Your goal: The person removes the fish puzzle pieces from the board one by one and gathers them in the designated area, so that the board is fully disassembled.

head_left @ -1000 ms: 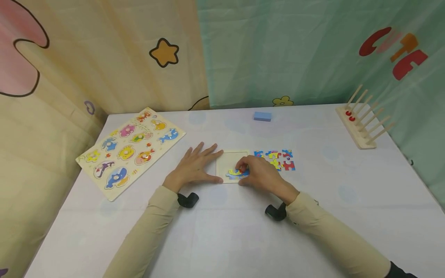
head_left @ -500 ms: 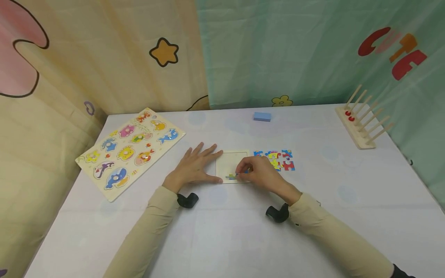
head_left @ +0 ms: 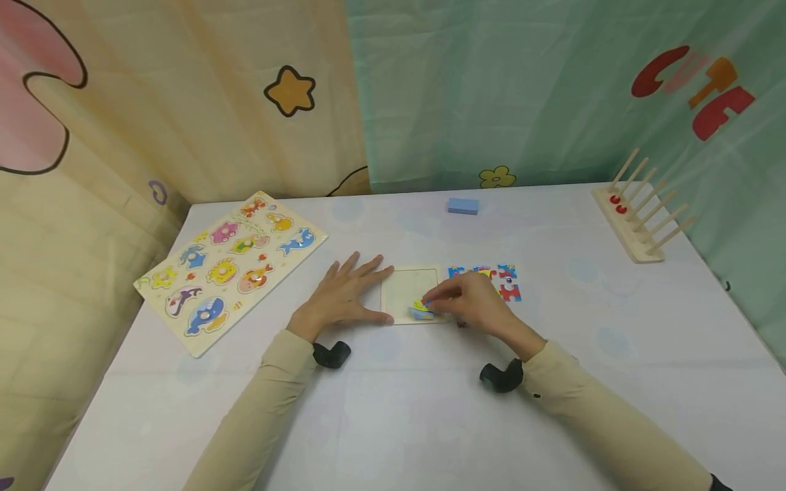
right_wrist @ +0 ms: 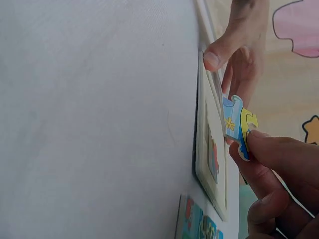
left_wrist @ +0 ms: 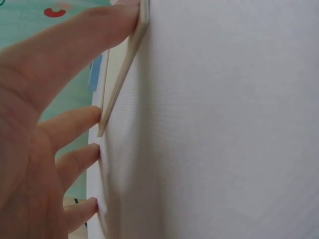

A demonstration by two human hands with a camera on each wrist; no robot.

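Note:
My right hand (head_left: 475, 305) pinches a blue and yellow jigsaw piece (right_wrist: 234, 119) between thumb and fingers. The piece is tilted above the shallow wooden puzzle tray (head_left: 402, 286). Another jigsaw piece (right_wrist: 213, 158) lies inside the tray, on the side nearer the right hand. With fingers spread, my left hand (head_left: 344, 294) rests at the tray's left edge; its thumb (left_wrist: 112, 22) presses on the near corner. Several loose jigsaw pieces (head_left: 508, 292) lie to the right of the tray, partly hidden by the right hand.
A wooden board of sea-animal pictures (head_left: 230, 266) lies at the left. At the back stands a blue block (head_left: 463, 206). A pegged wooden stand (head_left: 635, 235) with red beads is at the far right. Curtains (head_left: 491, 95) hang behind the table.
My right hand has lifted the blue and yellow jigsaw piece from the tray's near side, tilted it and shifted slightly right. The left hand has stayed in place.

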